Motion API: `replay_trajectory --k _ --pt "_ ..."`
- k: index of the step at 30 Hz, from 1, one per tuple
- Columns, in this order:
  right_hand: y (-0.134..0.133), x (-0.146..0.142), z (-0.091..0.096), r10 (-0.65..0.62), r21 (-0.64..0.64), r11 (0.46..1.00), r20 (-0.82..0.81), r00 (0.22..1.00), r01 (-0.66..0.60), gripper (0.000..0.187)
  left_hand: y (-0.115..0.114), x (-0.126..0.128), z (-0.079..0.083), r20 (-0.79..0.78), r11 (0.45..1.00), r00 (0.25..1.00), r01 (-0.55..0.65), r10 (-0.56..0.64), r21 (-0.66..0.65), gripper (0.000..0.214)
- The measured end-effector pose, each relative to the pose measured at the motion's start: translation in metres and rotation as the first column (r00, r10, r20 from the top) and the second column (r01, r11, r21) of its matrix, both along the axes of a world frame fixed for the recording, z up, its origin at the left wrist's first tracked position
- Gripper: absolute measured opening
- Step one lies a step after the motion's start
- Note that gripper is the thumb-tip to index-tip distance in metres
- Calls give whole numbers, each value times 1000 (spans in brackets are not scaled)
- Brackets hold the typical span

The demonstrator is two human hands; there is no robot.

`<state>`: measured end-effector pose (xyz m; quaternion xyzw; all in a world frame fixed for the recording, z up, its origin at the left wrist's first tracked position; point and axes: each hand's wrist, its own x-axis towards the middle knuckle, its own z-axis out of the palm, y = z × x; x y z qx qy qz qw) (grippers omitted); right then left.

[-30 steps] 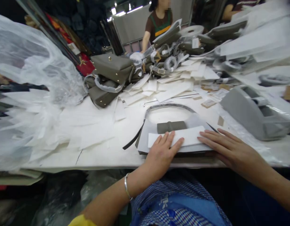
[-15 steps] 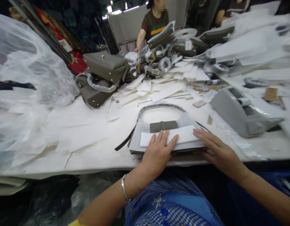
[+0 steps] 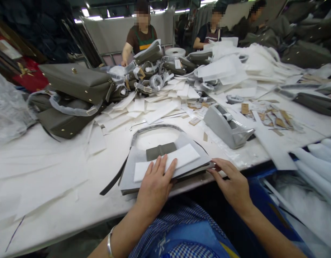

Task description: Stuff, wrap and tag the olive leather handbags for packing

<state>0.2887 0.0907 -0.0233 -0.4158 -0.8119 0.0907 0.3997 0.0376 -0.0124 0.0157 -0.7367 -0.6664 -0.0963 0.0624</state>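
Note:
A dark olive handbag lies flat at the table's front edge, covered by thin white paper. Its wrapped handle arches away from me, and a dark strap sticks out to the left. A white foam strip rests at a slant on the paper, just below an olive flap tab. My left hand presses down on the strip with fingers spread. At the bag's right corner my right hand pinches the edge between thumb and fingers.
A grey tape dispenser stands right of the bag. Stacked olive handbags are at left; white foam pieces and paper sheets pile up behind. Small tags lie at right. Co-workers stand across the table.
The view has swung right, so the bag appears further left. My right hand has left the foam strip and now grips the bag's right corner. The strip is tilted more.

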Motion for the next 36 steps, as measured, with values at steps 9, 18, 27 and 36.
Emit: replay_trajectory --k 9,18,27,36 --pt "1 -3 3 23 131 991 30 999 -27 25 0 0 -4 -13 999 1000 10 -10 33 67" --pt "25 -22 37 385 208 831 454 804 -516 56 -2 2 -13 -99 996 995 12 -3 87 53" --pt "33 -30 -7 477 222 823 233 848 -524 53 15 39 -11 -147 997 989 5 7 77 46" --pt "12 -3 15 278 -20 960 -65 958 -280 27 13 37 -34 -49 979 999 9 1 205 57"
